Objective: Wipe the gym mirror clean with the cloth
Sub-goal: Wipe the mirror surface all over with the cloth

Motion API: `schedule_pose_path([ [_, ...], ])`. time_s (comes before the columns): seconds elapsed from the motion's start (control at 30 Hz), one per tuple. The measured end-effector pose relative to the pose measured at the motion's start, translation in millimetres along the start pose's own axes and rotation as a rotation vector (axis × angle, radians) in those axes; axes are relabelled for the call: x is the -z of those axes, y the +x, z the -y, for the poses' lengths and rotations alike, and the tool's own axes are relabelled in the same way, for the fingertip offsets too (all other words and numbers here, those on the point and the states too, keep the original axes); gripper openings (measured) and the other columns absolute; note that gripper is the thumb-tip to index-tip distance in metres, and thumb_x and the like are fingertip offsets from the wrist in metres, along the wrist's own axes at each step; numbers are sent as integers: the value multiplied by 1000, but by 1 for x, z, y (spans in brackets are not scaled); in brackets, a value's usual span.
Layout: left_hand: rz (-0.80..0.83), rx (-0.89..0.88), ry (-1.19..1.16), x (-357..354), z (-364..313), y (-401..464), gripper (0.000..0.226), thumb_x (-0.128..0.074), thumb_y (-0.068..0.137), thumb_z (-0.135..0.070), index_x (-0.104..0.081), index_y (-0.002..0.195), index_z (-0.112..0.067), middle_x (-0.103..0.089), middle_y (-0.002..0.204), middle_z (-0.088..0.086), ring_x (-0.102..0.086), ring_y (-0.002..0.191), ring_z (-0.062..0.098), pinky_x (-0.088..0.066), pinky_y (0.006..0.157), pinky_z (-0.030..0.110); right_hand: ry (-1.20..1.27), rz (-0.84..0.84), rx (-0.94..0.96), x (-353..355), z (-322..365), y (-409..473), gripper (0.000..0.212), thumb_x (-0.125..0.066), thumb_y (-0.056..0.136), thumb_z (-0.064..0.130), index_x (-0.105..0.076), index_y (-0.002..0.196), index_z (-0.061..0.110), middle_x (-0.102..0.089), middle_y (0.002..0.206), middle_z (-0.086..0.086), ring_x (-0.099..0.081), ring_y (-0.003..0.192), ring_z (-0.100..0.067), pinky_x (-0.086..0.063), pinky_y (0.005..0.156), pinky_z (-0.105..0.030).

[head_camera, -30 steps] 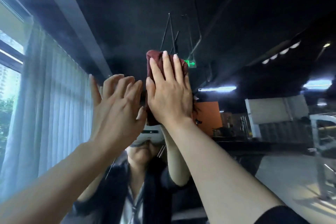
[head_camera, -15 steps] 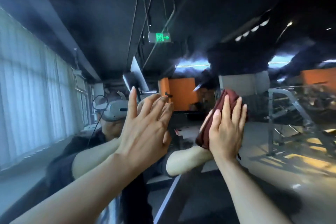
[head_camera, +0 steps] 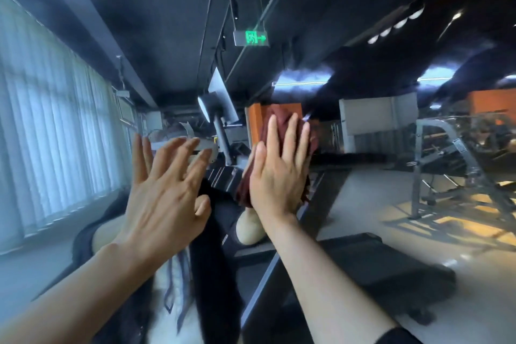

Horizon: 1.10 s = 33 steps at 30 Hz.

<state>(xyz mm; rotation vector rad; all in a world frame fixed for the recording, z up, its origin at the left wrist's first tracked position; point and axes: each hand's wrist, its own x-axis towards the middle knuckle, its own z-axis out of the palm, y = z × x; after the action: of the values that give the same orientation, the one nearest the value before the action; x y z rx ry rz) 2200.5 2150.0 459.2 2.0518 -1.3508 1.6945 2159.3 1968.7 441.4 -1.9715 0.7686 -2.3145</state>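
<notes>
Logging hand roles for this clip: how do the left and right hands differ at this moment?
The right hand presses a dark red cloth flat against the mirror; the left hand holds nothing. The right hand's fingers lie close together, pointing up; the left hand's fingers are spread and lean rightward. Both are open, raised, palms toward the glass.

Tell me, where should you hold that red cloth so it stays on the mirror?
Probably flat across its bunched middle, from the front. The red cloth is a soft wad against the mirror, and the right hand presses it there with straight fingers. Its loose edges stick out around the palm, so pinching an edge would likely let it flop.
</notes>
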Motion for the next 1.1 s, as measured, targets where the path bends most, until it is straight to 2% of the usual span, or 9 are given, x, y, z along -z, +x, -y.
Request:
schedule_pose_path([
  [0.17,9,32,-14,-2,3,-32,67,-63,73,-31,-59,134,-5,-57,136,14,-44,132,38,0,121,62,-3,151,362,3,45,-54,52,-36,106,36,-34,156,25,-25,165,-6,-12,154,-29,-8,125,-43],
  [0.27,20,-12,-26,-10,-10,-44,68,-62,72,-28,-58,136,-4,-57,137,14,-44,133,37,-2,121,62,15,163,437,11,3,-70,49,-36,107,37,-35,155,24,-28,163,-7,-18,153,-29,-17,125,-45],
  [0.37,39,-60,-20,-18,-23,-46,69,-62,69,-27,-60,134,-4,-56,139,14,-42,135,36,-2,120,64,-22,98,195,18,-62,-65,50,-23,108,38,-31,154,20,-26,163,-12,-20,152,-33,-23,122,-50],
  [0.47,61,-65,-37,-25,-32,-53,68,-63,69,-25,-61,134,-5,-54,142,14,-39,138,35,-6,118,67,-46,27,-133,21,-109,-63,53,-24,108,36,-37,155,16,-27,162,-16,-21,151,-36,-23,121,-51],
  [0.6,92,-36,-89,-31,-34,-91,71,-67,70,-19,-57,138,-4,-50,146,17,-35,140,36,-22,110,73,-28,-33,-317,17,-84,-85,52,-26,108,36,-42,153,13,-29,162,-17,-24,150,-39,-9,126,-36],
  [0.73,115,33,-73,-31,-32,-134,69,-62,74,-21,-55,141,-4,-50,146,18,-39,137,37,-14,114,73,3,91,-103,16,-21,-149,48,-34,107,33,-40,152,16,-28,161,-19,-22,150,-41,-23,120,-56],
  [0.9,94,104,-137,-39,-35,-181,62,-47,83,-20,-51,141,4,-49,145,23,-41,135,41,-3,120,64,1,274,389,20,20,-225,55,-43,104,37,-31,156,24,-23,164,-6,-18,153,-31,-18,123,-49],
  [1.0,79,87,-143,-48,-45,-190,67,-53,75,-12,-50,140,7,-48,144,23,-38,136,41,-5,119,66,-9,277,486,21,-3,-218,54,-49,101,39,-38,153,30,-28,162,-2,-22,151,-28,-23,120,-47],
  [1.1,89,21,-179,-56,-63,-175,64,-47,79,-19,-53,140,2,-49,145,22,-36,137,39,-5,118,68,4,228,405,26,-42,-192,52,-40,104,39,-33,154,29,-27,163,-3,-23,151,-28,-27,120,-50],
])
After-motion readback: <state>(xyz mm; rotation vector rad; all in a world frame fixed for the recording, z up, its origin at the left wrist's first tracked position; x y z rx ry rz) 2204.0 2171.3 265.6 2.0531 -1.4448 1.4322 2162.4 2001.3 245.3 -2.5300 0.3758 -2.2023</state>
